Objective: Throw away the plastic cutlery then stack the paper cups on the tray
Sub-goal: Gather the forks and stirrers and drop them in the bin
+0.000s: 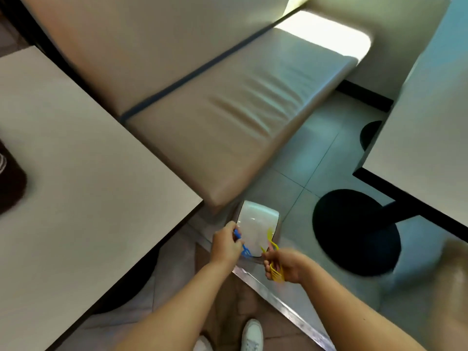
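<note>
At the bottom edge of the frame, a white shoe [252, 334] stands on brown floor tile, and two bare forearms reach up from there toward the lower centre. The left hand [226, 243] is closed around a piece of blue plastic cutlery [242, 244], its end poking out below the fingers. The right hand [285, 266] grips a bunch of yellow plastic cutlery [274, 259], pieces sticking out above and below the fist. Both hands hover just over a small white bin with a swing lid [258, 224] standing on the floor at the lower centre, against the end of a bench. A metal floor strip [278, 302] runs diagonally under the right arm. On the left, a pale table [76, 173] fills the frame, with a dark brown object [10, 183] cut off at its left edge; what it is cannot be told. To the right, a black round table base [354, 231] sits on grey tile beneath another pale table [430, 122]. Farther up, the beige cushioned bench [228, 110] stretches toward the upper right.
</note>
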Tool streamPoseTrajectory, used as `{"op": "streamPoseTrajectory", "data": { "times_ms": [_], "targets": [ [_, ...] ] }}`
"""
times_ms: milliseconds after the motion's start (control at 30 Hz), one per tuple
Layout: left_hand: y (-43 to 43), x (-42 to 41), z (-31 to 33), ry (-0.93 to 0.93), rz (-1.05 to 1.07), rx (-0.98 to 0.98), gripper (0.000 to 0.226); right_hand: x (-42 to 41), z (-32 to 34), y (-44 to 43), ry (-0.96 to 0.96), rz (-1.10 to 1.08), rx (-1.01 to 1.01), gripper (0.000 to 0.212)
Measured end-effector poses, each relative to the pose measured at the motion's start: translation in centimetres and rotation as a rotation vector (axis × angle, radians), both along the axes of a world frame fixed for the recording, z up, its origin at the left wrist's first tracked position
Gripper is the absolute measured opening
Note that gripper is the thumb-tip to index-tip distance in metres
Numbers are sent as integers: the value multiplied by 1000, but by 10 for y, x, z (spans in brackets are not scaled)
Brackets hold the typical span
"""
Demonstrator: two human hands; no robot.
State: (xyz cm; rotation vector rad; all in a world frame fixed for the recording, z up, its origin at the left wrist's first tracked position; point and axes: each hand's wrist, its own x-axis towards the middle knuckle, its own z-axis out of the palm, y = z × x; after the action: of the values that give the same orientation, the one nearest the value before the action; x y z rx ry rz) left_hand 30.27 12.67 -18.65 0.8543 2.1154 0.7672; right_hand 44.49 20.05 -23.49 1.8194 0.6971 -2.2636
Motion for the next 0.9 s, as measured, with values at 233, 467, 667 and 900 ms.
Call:
{"op": "streamPoseTrajectory", "data": {
  "times_ms": [233,467,667,900],
  "targets": [
    [30,0,-87,21,29,-99,8,-14,-85,12,-34,-119,-127,29],
    [49,-6,-147,81,-41,-179,24,-27,-137,32,-86,-285,-169,33],
    [66,-7,-181,19,-3,-242,30,-40,-164,47,-109,-416,-194,32],
    [79,-7,-194,-93,-75,-277,28,-59,-162,69,-86,-544,-103,20]
  ]
}}
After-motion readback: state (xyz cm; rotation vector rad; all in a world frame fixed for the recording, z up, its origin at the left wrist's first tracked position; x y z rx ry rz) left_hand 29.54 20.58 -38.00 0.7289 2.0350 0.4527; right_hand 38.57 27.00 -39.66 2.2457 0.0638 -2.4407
